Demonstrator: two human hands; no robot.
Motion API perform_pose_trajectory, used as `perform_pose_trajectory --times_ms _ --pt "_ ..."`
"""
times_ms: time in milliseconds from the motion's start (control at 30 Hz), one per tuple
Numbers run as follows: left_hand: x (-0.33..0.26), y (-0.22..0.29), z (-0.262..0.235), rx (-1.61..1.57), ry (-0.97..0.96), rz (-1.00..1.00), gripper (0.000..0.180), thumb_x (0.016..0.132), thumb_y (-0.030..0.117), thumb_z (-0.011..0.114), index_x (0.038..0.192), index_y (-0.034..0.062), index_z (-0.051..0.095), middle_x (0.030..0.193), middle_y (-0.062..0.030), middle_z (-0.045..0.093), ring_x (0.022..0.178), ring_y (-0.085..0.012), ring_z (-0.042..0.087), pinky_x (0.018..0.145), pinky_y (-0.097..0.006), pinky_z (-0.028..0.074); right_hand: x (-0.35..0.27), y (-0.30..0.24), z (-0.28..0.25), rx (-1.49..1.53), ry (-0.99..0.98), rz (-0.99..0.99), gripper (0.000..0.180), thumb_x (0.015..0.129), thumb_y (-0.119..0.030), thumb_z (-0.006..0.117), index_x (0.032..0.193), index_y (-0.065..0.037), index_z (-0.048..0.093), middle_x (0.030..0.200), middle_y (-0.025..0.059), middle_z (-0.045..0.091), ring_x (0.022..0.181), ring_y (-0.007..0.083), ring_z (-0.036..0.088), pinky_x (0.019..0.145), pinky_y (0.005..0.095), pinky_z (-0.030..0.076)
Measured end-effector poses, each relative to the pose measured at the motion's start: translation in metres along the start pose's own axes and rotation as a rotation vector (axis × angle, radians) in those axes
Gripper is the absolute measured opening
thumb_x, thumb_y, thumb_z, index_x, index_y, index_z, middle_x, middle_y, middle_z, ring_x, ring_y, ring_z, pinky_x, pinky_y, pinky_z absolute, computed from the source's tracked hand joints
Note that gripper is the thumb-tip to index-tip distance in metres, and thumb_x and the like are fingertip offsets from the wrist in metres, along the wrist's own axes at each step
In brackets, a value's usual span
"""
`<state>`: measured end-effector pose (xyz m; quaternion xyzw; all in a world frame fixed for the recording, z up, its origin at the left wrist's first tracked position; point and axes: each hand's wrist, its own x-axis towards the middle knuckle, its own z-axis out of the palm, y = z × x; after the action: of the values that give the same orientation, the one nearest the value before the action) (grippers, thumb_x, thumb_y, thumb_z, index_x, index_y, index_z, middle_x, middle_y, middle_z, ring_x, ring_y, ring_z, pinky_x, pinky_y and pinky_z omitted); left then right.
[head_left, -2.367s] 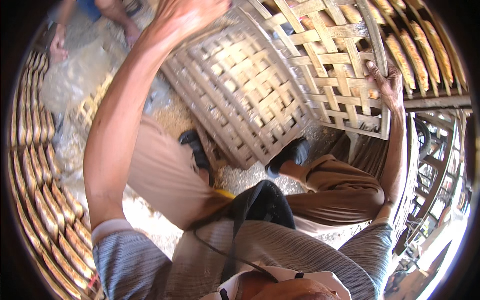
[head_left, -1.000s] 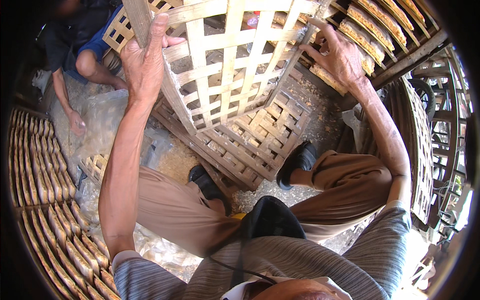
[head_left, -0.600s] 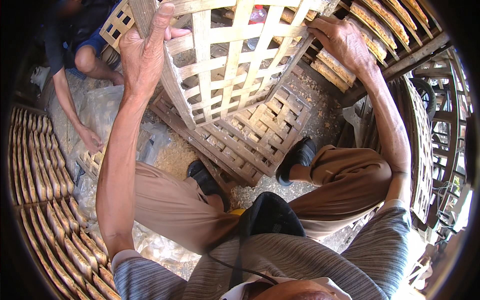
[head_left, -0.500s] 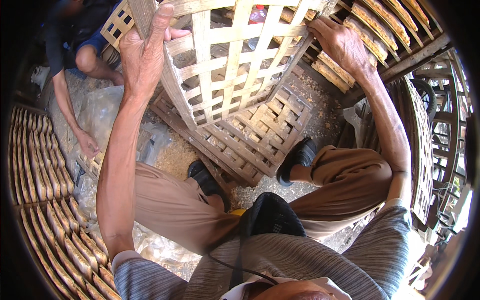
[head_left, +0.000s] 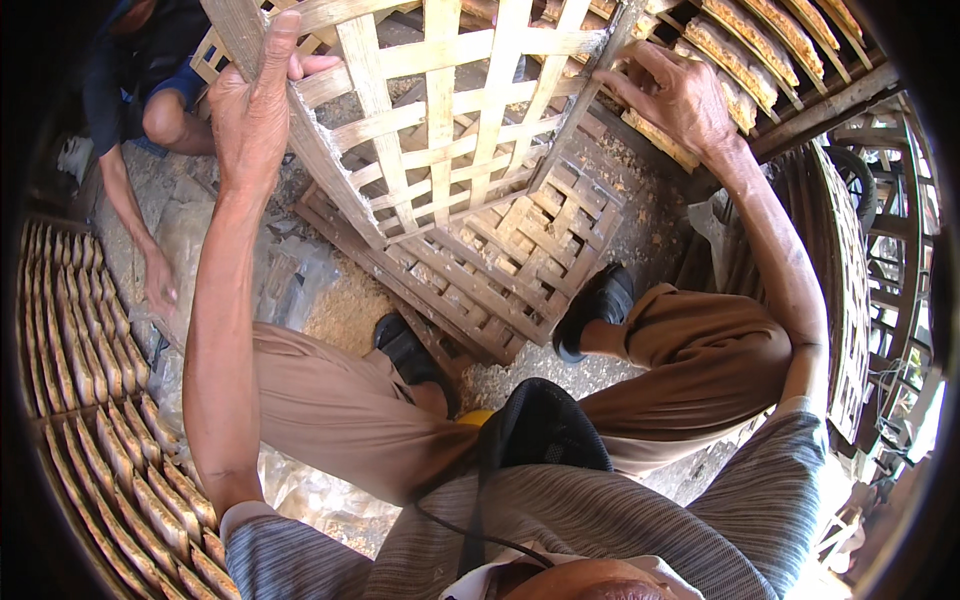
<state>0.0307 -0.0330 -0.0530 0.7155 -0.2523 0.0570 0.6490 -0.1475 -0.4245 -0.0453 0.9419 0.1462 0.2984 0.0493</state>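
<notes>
A woven bamboo tray (head_left: 440, 130) with a wooden border is held up on its edge in front of me, tilted. My left hand (head_left: 250, 130) is closed around its left border, thumb pointing up along the wood. Beside the right border, my right hand (head_left: 680, 100) has its fingers bent and apart, with a gap between thumb and forefinger. A fingertip is at or against that border; whether it touches, I cannot tell. Under the raised tray, between my feet, lies a stack of similar woven trays (head_left: 500, 270), sprinkled with crumbs.
At the upper right, a rack (head_left: 800, 130) bears rows of browned slabs (head_left: 735, 60). More racks of slabs (head_left: 75, 310) stand at the left. Another person's hand (head_left: 160, 285) reaches down over plastic sheeting (head_left: 190, 220). Woven panels (head_left: 845, 300) lean at the right.
The tray and my left hand have shifted left. My right hand has loosened from the tray's right border, its fingers now apart. The other person's hand has moved slightly left.
</notes>
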Motion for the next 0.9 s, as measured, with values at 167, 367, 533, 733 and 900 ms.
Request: perform_pose_trajectory --times_ms 167,367,533,733,900 --pt "-0.002 0.007 0.003 -0.03 -0.054 -0.02 0.051 0.1 0.056 0.063 0.077 0.012 0.054 0.098 -0.0234 0.076 0.091 -0.0192 0.072 0.083 -0.032 0.058 -0.002 0.01 0.018 -0.334 0.056 -0.163 0.034 0.096 -0.031 0.074 0.127 -0.016 0.071 0.075 0.0024 0.072 0.063 0.0154 0.072 0.053 0.0296 0.058" --pt "0.001 0.003 0.002 -0.01 -0.036 -0.044 0.052 0.101 0.058 0.061 0.077 0.0122 0.053 0.1 -0.0224 0.076 0.091 -0.0188 0.071 0.083 -0.032 0.057 -0.008 0.015 0.034 -0.046 0.045 -0.185 0.033 0.1 -0.03 0.07 0.125 -0.008 0.066 0.08 0.0022 0.072 0.068 0.0169 0.073 0.06 0.0322 0.062" --pt "0.002 0.009 -0.005 -0.035 -0.064 -0.018 0.052 0.098 0.058 0.065 0.077 0.0113 0.058 0.088 -0.0193 0.076 0.093 -0.0199 0.074 0.085 -0.035 0.059 0.034 -0.025 0.0 1.009 0.106 0.584 0.028 0.102 -0.024 0.065 0.118 -0.002 0.068 0.112 0.0114 0.073 0.104 0.0231 0.069 0.099 0.0381 0.056" --pt "0.01 0.013 0.0 0.071 -0.051 -0.035 0.054 0.099 0.058 0.063 0.085 0.0059 0.064 0.09 -0.0187 0.076 0.092 -0.0207 0.073 0.087 -0.037 0.059 0.008 0.026 0.023 0.952 -0.068 0.532 0.03 0.106 -0.023 0.061 0.13 -0.005 0.063 0.118 0.0039 0.072 0.108 0.0134 0.07 0.095 0.0308 0.059" --pt "0.007 0.025 -0.006 -0.233 -0.234 -0.084 0.038 0.104 0.025 0.065 0.126 -0.0051 0.061 0.109 -0.0132 0.072 0.099 -0.0172 0.071 0.091 -0.034 0.059 0.012 0.002 -0.004 0.987 0.051 0.529 0.025 0.101 -0.024 0.07 0.119 -0.006 0.07 0.101 0.0036 0.076 0.096 0.013 0.073 0.094 0.033 0.06"
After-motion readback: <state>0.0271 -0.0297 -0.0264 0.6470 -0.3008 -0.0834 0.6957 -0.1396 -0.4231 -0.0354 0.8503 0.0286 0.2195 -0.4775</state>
